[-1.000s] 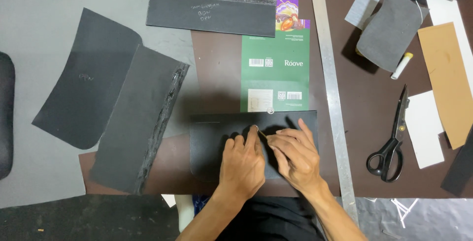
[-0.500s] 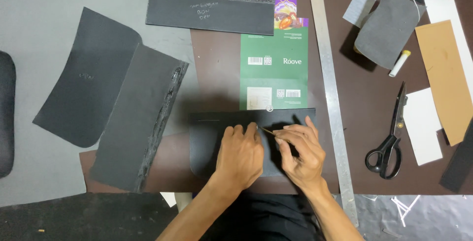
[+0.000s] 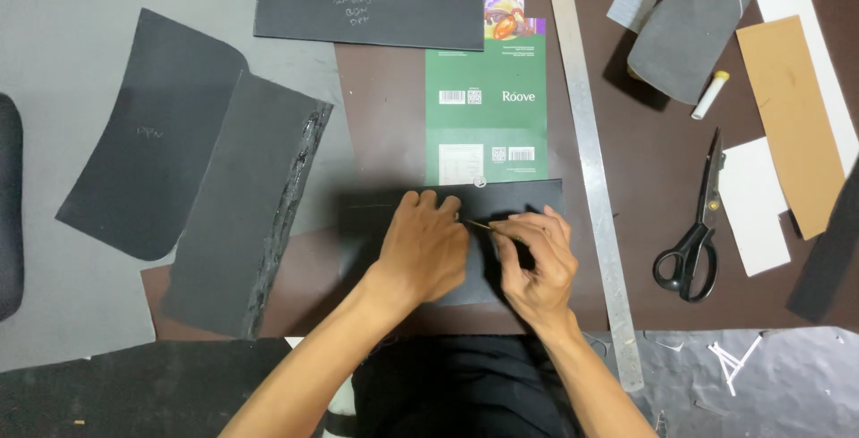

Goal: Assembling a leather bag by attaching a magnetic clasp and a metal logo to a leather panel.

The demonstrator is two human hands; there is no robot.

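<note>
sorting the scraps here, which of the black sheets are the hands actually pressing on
The small black sheet at the middle of the brown mat, just below the green card. The left hand lies flat on it; the other black sheets lie untouched, up and to the left.

I see my left hand pressed flat on the black leather strip — my right hand pinches a thin stick at three o'clock of it; the steel ruler lies farther right.

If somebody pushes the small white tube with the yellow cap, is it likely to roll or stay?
The white tube looks round and slim, so it would probably roll sideways when nudged. It lies on the flat brown mat, apart from the grey sheet, so little would stop it. It seems light.
</note>
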